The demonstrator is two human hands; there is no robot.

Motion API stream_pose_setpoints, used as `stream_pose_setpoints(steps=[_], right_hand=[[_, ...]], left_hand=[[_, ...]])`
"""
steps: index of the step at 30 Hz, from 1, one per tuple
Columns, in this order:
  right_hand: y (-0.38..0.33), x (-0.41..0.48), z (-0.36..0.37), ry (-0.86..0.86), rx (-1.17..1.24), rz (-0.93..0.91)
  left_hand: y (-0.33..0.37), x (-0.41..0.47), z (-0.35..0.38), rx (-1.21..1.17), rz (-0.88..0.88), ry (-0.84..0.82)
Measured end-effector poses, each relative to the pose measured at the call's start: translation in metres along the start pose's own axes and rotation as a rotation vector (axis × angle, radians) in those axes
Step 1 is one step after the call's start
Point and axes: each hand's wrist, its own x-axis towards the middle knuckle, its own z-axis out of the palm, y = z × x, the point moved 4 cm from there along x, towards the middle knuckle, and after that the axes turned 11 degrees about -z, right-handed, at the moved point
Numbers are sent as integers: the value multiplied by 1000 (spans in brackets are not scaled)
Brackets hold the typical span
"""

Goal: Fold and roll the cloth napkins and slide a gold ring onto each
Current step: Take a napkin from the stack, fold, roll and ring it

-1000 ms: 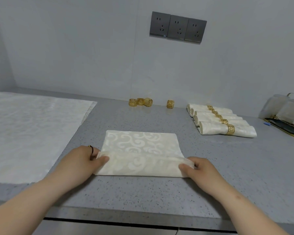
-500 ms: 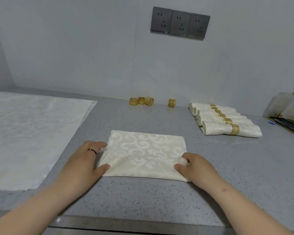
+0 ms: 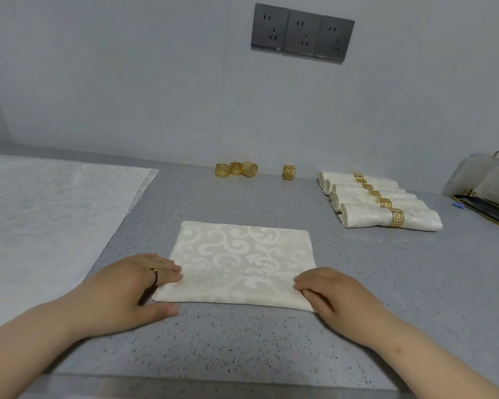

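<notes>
Head view. Item: folded napkin [image 3: 242, 260], cream with a pale scroll pattern, rectangular, lying flat at the centre near the front edge of the counter [image 3: 271, 341]. Left hand [image 3: 127, 286]: straight fingers flat on its left edge. Right hand [image 3: 337, 295]: bent fingers on its near right corner; pinching or pressing, cannot tell. Counter: grey, speckled. Rear edge: four loose gold rings [image 3: 236, 169]; to the right, ringed rolled napkins [image 3: 380, 205]. Wall: grey, three sockets [image 3: 302, 33].

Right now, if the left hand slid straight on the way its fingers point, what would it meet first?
The left hand would cross the folded napkin its fingers rest on, then probably meet the right hand.
</notes>
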Motion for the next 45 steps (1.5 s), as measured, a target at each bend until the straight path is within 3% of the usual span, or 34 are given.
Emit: stream_pose_setpoints(steps=[5, 9, 16, 19, 22, 25, 28, 31, 33, 35, 37, 39, 45], right_hand=[[10, -19, -2, -110, 231, 176], [16, -7, -10, 11, 242, 264], [38, 20, -14, 168, 540, 514], [45, 29, -9, 202, 522, 598], [45, 38, -5, 134, 301, 623], [42, 42, 1, 43, 18, 599], [34, 46, 0, 141, -240, 398], [28, 44, -3, 237, -337, 151], [24, 39, -1, 108, -301, 60], [18, 38, 1, -66, -189, 46], [23, 34, 2, -158, -52, 163], [30, 37, 4, -155, -61, 181], [26, 41, -5, -42, -76, 229]], left_hand=[[-10, 3, 0, -176, -181, 44], [-10, 12, -8, -365, -298, 4], [-18, 49, -8, -667, -506, 54], [-22, 60, -5, -648, -615, 120], [-19, 63, -3, -424, -654, 200], [-14, 63, -5, -282, -601, 302], [-12, 62, -12, -207, -301, 454], [-6, 60, -8, -81, -25, 368], [-3, 57, -6, 17, 33, 339], [3, 55, -6, 82, 22, 240], [2, 55, -5, 1, -61, 182], [-5, 57, 2, -53, -144, 119], [-5, 58, 2, -15, -159, 120]])
